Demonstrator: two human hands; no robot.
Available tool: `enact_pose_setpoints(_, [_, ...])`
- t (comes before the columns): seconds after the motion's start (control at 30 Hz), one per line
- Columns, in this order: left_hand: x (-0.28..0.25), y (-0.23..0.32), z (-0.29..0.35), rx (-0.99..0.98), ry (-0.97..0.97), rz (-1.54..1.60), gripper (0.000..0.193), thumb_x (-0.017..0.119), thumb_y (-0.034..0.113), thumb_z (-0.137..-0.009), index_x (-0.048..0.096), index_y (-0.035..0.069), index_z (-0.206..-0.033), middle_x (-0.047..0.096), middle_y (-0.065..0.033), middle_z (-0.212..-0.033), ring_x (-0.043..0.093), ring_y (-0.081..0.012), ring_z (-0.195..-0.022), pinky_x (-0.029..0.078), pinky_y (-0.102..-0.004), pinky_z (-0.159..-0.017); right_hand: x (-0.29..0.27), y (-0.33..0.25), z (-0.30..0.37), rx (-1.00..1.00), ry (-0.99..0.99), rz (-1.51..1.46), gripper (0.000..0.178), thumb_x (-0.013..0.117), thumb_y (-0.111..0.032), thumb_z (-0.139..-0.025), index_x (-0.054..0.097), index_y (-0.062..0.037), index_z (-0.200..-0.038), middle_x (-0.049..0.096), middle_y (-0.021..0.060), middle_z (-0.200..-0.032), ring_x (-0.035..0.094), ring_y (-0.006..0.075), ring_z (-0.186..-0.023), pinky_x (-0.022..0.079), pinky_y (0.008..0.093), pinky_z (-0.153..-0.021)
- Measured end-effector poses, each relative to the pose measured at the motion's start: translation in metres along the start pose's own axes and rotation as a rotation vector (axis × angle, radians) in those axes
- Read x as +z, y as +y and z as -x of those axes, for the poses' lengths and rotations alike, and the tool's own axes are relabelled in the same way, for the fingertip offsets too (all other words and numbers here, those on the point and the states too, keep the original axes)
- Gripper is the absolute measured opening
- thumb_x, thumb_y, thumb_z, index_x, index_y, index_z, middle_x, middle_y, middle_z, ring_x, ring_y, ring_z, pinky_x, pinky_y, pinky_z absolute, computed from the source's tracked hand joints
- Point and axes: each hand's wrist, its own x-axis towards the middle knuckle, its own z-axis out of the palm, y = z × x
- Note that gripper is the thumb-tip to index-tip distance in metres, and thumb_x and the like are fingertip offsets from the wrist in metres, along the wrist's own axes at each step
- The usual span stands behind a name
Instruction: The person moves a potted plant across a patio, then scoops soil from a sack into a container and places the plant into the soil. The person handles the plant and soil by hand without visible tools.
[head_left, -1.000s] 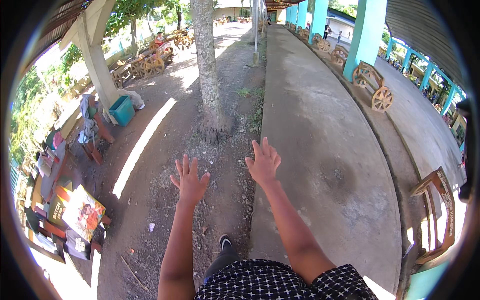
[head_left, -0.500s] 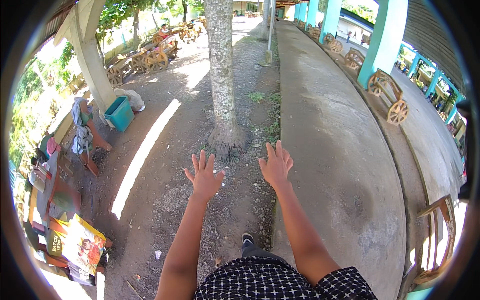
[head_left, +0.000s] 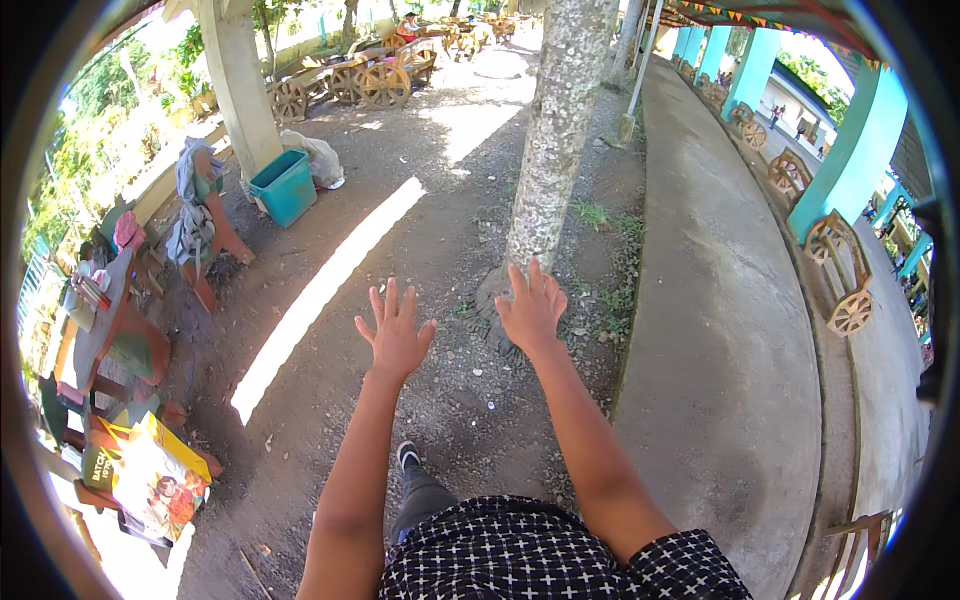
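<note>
Both arms reach forward over the gravel ground [head_left: 450,400]. My left hand [head_left: 398,335] has its fingers spread and holds nothing. To its right, my right hand [head_left: 532,308] is likewise stretched out with nothing in it, and overlaps the foot of a pale, mottled tree trunk [head_left: 562,130] in the picture. Part of the trunk's base is hidden behind that hand; I cannot make out any contact. Below the hands, one shoe [head_left: 408,456] shows under a dark patterned shirt [head_left: 530,555].
A concrete walkway [head_left: 720,350] runs along the right, lined with wheel-sided wooden benches [head_left: 838,272] and turquoise pillars [head_left: 850,150]. On the left stand a teal bin [head_left: 285,188], a post [head_left: 242,90], a cluttered table [head_left: 105,310] and a yellow printed bag [head_left: 160,480].
The view has turned left and tilted, so the trunk and walkway now sit farther right. A foot has stepped forward on the left. Both hands stay spread.
</note>
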Motion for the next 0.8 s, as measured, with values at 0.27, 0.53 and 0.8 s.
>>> enact_pose_setpoints(0.27, [0.005, -0.115, -0.211, 0.093, -0.002, -0.028, 0.063, 0.058, 0.039, -0.085, 0.035, 0.014, -0.138, 0.013, -0.0132, -0.151, 0.002, -0.0383, -0.139, 0.006, -0.0699, -0.100, 0.096, -0.089, -0.181, 0.121, 0.074, -0.112, 0.057, 0.058, -0.030, -0.087, 0.036, -0.0197, -0.138, 0.017, 0.0121, -0.149, 0.022, 0.0363, -0.131, 0.016, 0.0576, -0.104])
enact_pose_setpoints(0.53, [0.025, -0.174, -0.397, 0.098, -0.044, 0.040, 0.065, 0.058, 0.040, -0.084, 0.036, 0.014, -0.138, 0.013, -0.0135, -0.151, 0.003, -0.0432, -0.137, 0.007, -0.0702, -0.100, 0.152, -0.140, -0.349, 0.080, 0.069, 0.001, 0.058, 0.061, -0.029, -0.085, 0.038, -0.0182, -0.137, 0.018, 0.0132, -0.148, 0.024, 0.0363, -0.130, 0.017, 0.0578, -0.102])
enact_pose_setpoints(0.8, [0.027, -0.260, -0.572, -0.110, 0.028, 0.017, 0.065, 0.057, 0.040, -0.084, 0.035, 0.012, -0.138, 0.013, -0.0171, -0.150, 0.003, -0.0440, -0.137, 0.006, -0.0702, -0.100, 0.241, -0.224, -0.568, -0.190, 0.036, -0.064, 0.057, 0.063, -0.027, -0.083, 0.041, -0.0166, -0.135, 0.024, 0.0147, -0.146, 0.026, 0.0376, -0.129, 0.018, 0.0590, -0.101])
